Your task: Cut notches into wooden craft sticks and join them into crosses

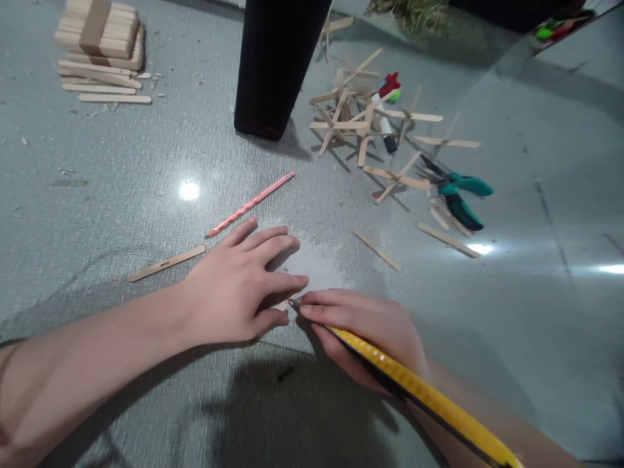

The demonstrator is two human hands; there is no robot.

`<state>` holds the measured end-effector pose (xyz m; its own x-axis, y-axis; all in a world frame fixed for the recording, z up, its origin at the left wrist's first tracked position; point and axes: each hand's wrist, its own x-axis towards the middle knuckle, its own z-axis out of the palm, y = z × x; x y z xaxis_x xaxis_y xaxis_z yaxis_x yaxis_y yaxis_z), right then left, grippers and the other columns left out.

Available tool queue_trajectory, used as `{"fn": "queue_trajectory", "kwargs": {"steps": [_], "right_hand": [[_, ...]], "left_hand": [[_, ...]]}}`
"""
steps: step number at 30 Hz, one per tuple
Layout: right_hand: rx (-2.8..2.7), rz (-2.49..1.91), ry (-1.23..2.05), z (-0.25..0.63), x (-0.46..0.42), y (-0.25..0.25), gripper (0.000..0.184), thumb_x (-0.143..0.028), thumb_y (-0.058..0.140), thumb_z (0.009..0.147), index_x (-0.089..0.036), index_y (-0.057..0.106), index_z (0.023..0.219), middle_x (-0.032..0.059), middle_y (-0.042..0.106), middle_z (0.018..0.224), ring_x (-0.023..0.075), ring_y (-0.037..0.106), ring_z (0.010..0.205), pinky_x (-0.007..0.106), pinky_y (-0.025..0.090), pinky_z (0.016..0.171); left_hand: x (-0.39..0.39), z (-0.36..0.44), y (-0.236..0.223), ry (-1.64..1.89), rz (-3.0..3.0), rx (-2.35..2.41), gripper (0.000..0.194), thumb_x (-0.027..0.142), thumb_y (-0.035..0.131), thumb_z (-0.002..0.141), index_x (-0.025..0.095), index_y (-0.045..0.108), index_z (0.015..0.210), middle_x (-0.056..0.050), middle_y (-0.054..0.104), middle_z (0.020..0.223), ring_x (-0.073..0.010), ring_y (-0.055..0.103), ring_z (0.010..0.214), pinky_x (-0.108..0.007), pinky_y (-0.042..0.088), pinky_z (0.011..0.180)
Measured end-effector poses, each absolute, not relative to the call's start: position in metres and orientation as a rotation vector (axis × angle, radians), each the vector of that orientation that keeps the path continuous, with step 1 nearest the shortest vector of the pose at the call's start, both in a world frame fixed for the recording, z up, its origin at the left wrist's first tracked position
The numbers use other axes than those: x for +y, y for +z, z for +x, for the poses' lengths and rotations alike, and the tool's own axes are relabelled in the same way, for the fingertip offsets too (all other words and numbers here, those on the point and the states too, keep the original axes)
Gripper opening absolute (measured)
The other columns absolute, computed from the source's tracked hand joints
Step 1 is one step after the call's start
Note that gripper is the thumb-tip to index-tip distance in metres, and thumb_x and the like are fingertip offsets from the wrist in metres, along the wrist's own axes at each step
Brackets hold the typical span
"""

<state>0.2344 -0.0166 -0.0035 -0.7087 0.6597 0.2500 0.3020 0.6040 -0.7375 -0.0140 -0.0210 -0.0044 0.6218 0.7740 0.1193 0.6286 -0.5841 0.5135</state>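
1. Fingers (283, 245) spread, the left hand (219, 292) lies palm-down, its thumb and index on either side of a short visible end of stick (282, 306) on the table (160, 364). Firm pressure there likely limits slipping.
2. Fingers bunched, the right hand (380, 325) pinches the yellow knife (419, 389) near its blade, a grip that should favor control.
3. The tip meets the stick between the hands, close to the left thumb and index; light strokes angled away from them look safest.
4. Beyond the left hand lies a pink pencil (251, 203); pliers (458, 190) rest farther right, both outside the knife's working spot.
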Motion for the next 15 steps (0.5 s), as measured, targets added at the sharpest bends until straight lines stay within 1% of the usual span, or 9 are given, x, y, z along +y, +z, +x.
{"fn": "queue_trajectory", "kwargs": {"steps": [2, 4, 7, 9, 15], "right_hand": [[-2.311, -0.778, 0.952, 0.2332, -0.0169, -0.0032, 0.029, -0.008, 0.064, 0.093, -0.028, 0.071, 0.111, 0.0034, 0.081, 0.105, 0.0179, 0.080, 0.090, 0.029, 0.067, 0.077], [-2.284, -0.782, 0.953, 0.2314, -0.0168, -0.0026, 0.027, -0.007, 0.062, 0.093, -0.027, 0.071, 0.109, 0.0028, 0.081, 0.097, 0.0163, 0.079, 0.083, 0.026, 0.066, 0.073], [-2.287, -0.721, 0.979, 0.2300, -0.0161, -0.0022, 0.027, -0.007, 0.062, 0.093, -0.026, 0.070, 0.111, 0.0020, 0.078, 0.089, 0.0149, 0.077, 0.075, 0.024, 0.064, 0.068], [-2.296, -0.705, 1.012, 0.2302, -0.0155, -0.0021, 0.028, -0.007, 0.061, 0.093, -0.026, 0.069, 0.112, 0.0019, 0.077, 0.087, 0.0147, 0.076, 0.074, 0.024, 0.063, 0.067], [-2.293, -0.689, 0.975, 0.2287, -0.0132, 0.0000, 0.030, -0.004, 0.059, 0.089, -0.025, 0.068, 0.107, 0.0028, 0.076, 0.086, 0.0132, 0.075, 0.072, 0.023, 0.063, 0.067]], "left_hand": [[-0.0218, -0.0140, -0.0052, 0.455, 2.420, 1.114, 0.041, 0.040, 0.074, 0.089, 0.029, 0.073, 0.129, -0.016, 0.054, 0.152, -0.0390, 0.045, 0.148, -0.067, 0.027, 0.123], [-0.0230, -0.0140, -0.0059, 0.445, 2.416, 1.115, 0.043, 0.040, 0.073, 0.090, 0.030, 0.071, 0.132, -0.017, 0.052, 0.155, -0.0394, 0.044, 0.149, -0.068, 0.026, 0.123], [-0.0247, -0.0133, -0.0064, 0.437, 2.401, 1.126, 0.044, 0.039, 0.072, 0.091, 0.031, 0.071, 0.134, -0.017, 0.051, 0.157, -0.0396, 0.043, 0.151, -0.069, 0.026, 0.123], [-0.0253, -0.0125, -0.0060, 0.435, 2.384, 1.136, 0.044, 0.039, 0.073, 0.090, 0.031, 0.072, 0.133, -0.016, 0.051, 0.157, -0.0394, 0.043, 0.151, -0.069, 0.027, 0.123], [-0.0247, -0.0106, -0.0034, 0.424, 2.358, 1.150, 0.042, 0.038, 0.074, 0.089, 0.031, 0.073, 0.131, -0.016, 0.053, 0.156, -0.0387, 0.044, 0.150, -0.068, 0.026, 0.124]]}}
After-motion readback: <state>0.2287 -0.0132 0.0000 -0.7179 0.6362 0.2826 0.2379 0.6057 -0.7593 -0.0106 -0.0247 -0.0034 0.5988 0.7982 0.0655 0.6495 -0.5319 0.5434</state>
